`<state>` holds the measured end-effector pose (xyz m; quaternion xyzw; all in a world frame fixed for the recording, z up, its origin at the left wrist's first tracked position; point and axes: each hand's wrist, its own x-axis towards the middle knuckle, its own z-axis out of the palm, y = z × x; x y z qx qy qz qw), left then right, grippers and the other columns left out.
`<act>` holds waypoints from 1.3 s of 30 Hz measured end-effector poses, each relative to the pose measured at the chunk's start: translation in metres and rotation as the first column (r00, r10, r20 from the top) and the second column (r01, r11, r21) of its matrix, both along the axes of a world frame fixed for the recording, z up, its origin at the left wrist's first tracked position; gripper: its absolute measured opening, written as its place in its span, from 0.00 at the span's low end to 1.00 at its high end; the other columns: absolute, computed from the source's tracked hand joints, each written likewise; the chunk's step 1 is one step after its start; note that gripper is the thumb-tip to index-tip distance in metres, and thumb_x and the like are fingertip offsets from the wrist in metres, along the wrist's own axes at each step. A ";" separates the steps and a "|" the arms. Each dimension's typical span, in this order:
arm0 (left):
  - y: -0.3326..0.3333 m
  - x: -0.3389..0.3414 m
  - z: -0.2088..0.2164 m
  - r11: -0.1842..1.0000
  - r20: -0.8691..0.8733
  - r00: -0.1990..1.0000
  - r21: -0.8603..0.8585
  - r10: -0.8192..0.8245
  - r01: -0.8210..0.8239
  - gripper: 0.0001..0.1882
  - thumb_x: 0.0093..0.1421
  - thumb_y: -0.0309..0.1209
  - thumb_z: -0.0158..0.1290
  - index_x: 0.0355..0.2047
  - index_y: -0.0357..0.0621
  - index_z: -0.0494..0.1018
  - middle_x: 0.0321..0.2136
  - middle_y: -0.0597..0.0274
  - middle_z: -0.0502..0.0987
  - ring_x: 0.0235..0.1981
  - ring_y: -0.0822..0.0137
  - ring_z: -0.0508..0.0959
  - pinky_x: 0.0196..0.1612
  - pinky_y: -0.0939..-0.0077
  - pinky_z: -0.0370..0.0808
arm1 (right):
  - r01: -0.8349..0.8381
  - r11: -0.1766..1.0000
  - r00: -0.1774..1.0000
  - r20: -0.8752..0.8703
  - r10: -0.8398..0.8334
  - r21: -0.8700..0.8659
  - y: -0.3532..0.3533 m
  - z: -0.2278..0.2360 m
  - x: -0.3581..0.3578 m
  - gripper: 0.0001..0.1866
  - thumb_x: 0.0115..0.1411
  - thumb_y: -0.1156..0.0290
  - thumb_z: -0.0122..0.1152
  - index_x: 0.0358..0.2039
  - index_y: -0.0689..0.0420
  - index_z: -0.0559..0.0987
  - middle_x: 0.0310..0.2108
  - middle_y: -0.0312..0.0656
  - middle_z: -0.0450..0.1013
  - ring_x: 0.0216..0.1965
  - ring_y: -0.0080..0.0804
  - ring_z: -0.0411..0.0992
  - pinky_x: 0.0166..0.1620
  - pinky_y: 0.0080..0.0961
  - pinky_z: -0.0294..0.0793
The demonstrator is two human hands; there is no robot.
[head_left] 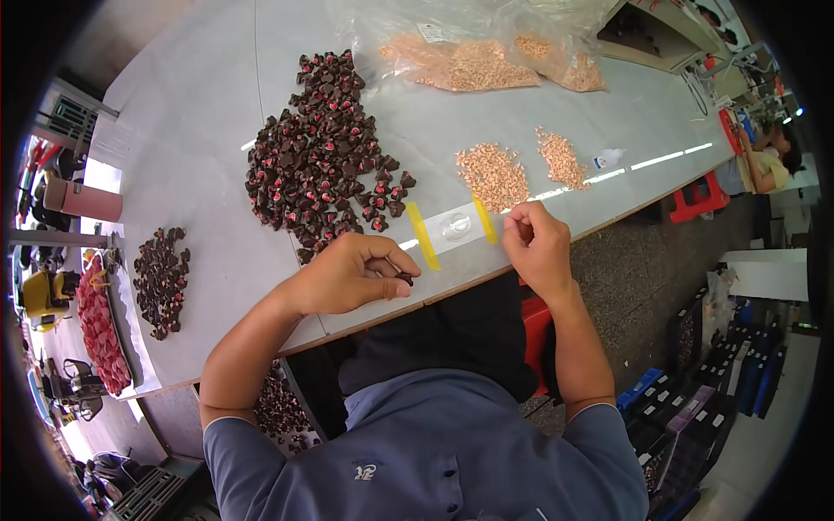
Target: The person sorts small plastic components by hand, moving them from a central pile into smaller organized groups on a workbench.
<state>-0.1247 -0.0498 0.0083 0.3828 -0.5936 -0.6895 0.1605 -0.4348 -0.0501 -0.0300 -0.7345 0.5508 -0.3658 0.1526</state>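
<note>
My left hand (352, 273) is near the table's front edge, thumb and fingers closed on a small dark piece (405, 279). It looks like those in the large pile of dark brown pieces with red spots (317, 161) just beyond it. My right hand (539, 247) is pinched at the front of a heap of small peach-coloured pieces (493, 176); whatever its fingertips hold is too small to make out. Between the hands a clear round part (457, 227) sits on the tabletop, flanked by two yellow tape strips (423, 236).
A second peach heap (561, 161) lies farther right, beside a small clear bottle (608, 158). Clear bags of peach pieces (473, 65) rest at the back. On the left are a smaller dark pile (162, 282) and a tray of red pieces (102, 330). A red stool (698, 198) stands at right.
</note>
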 end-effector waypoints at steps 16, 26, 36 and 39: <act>0.004 -0.002 -0.013 0.955 -0.136 0.985 0.290 0.103 -0.060 0.11 0.66 0.29 0.60 0.44 0.35 0.79 0.40 0.56 0.83 0.38 0.67 0.85 0.37 0.77 0.80 | -0.370 0.928 0.896 0.279 0.344 0.045 0.033 0.026 0.081 0.10 0.55 0.83 0.69 0.36 0.60 0.78 0.30 0.42 0.79 0.29 0.34 0.81 0.32 0.25 0.77; 0.008 -0.001 -0.022 0.957 -0.141 0.978 0.268 0.156 -0.114 0.08 0.65 0.27 0.60 0.41 0.35 0.78 0.37 0.59 0.83 0.38 0.69 0.84 0.36 0.80 0.80 | -0.291 0.945 0.956 -0.004 0.294 -0.152 0.050 0.024 0.103 0.13 0.55 0.86 0.66 0.40 0.63 0.77 0.32 0.45 0.80 0.31 0.39 0.81 0.33 0.29 0.79; 0.006 -0.002 -0.019 0.951 -0.155 0.977 0.292 0.147 -0.097 0.08 0.64 0.27 0.61 0.41 0.35 0.79 0.38 0.58 0.83 0.37 0.71 0.83 0.36 0.80 0.80 | -0.412 0.898 0.895 0.253 0.367 0.155 0.037 0.031 0.080 0.09 0.56 0.82 0.67 0.37 0.63 0.77 0.26 0.44 0.79 0.28 0.33 0.82 0.32 0.24 0.81; 0.006 -0.002 -0.022 0.957 -0.152 0.982 0.283 0.115 -0.068 0.09 0.64 0.27 0.61 0.42 0.35 0.79 0.37 0.59 0.83 0.37 0.72 0.83 0.36 0.80 0.79 | -0.437 0.879 0.893 0.206 0.400 0.191 0.036 0.031 0.080 0.07 0.56 0.82 0.66 0.35 0.62 0.77 0.25 0.43 0.79 0.26 0.31 0.81 0.31 0.24 0.81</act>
